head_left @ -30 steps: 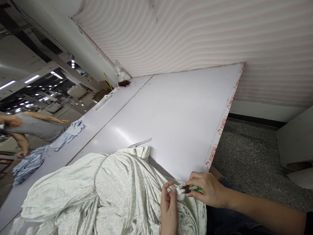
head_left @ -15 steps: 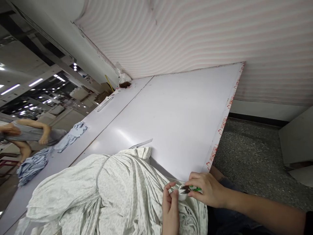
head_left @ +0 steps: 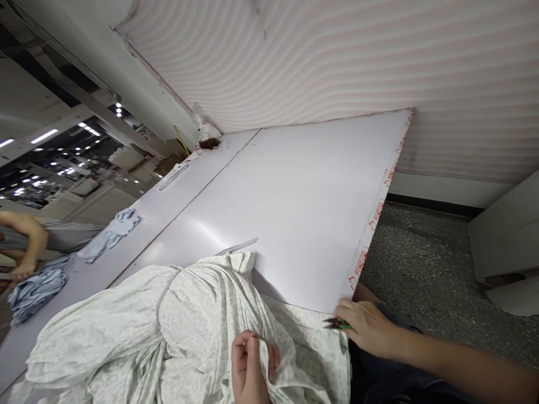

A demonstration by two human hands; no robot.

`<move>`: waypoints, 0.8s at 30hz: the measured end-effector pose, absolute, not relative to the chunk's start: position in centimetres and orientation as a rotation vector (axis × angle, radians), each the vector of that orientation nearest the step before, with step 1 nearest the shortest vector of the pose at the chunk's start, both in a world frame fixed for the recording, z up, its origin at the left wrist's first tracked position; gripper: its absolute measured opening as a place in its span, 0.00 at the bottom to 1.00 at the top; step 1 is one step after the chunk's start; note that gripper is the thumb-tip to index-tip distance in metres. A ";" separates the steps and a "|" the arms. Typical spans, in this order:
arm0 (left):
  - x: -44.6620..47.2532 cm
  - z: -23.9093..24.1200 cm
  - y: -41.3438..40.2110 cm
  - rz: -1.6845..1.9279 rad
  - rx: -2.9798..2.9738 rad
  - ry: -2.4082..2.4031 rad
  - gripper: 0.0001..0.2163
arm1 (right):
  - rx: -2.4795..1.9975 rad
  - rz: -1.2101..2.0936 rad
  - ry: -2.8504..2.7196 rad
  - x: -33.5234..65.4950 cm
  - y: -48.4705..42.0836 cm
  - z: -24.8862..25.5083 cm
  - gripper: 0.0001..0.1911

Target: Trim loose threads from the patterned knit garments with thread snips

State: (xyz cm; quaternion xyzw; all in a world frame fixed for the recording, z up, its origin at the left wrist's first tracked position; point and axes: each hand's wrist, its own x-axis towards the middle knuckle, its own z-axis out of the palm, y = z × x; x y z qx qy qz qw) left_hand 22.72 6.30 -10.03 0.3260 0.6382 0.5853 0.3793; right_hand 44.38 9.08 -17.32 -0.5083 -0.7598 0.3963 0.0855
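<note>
Pale green-and-white patterned fabric (head_left: 197, 314) lies in a large, gathered heap on the near side of the table. My left hand (head_left: 249, 365) is closed on a fold of this fabric, pinching its edge between thumb and fingers. At the table's right edge, my right hand (head_left: 370, 328) is wrapped round a pair of thread snips (head_left: 336, 324) with green on the handle. The dark blades point left, over a flatter part of the fabric and apart from my left hand.
The white table (head_left: 295, 191) carries a thin clear strip (head_left: 238, 246) beyond the heap. Blue garments (head_left: 40, 286) lie at the left, where a co-worker's arm (head_left: 31, 241) reaches toward them. A striped sheet (head_left: 337, 62) covers the wall; speckled floor (head_left: 412, 252) shows at right.
My left hand has moved left, away from the snips, drawing the fabric edge with it. The fabric near my right hand now lies flatter. The co-worker's arm has shifted toward the blue garments.
</note>
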 end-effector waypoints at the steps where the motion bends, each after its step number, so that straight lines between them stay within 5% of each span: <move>1: 22.5 -10.2 6.1 1.391 0.949 1.682 0.15 | -1.523 1.155 -2.225 44.3 9.4 -17.5 0.07; 8: 26.2 -16.0 5.1 0.831 2.155 1.769 0.08 | -1.298 1.298 -1.883 44.0 10.5 -17.0 0.03; 11: 27.2 -17.4 5.3 0.931 2.314 1.733 0.07 | -1.247 1.306 -1.821 43.8 9.7 -16.9 0.02; 16: 25.9 -17.2 4.4 1.142 2.380 1.650 0.10 | -1.227 1.202 -1.947 43.9 9.1 -16.6 0.19; 24: 25.8 -17.2 3.8 1.269 2.412 1.657 0.10 | -1.219 1.327 -2.003 45.4 8.8 -14.2 0.13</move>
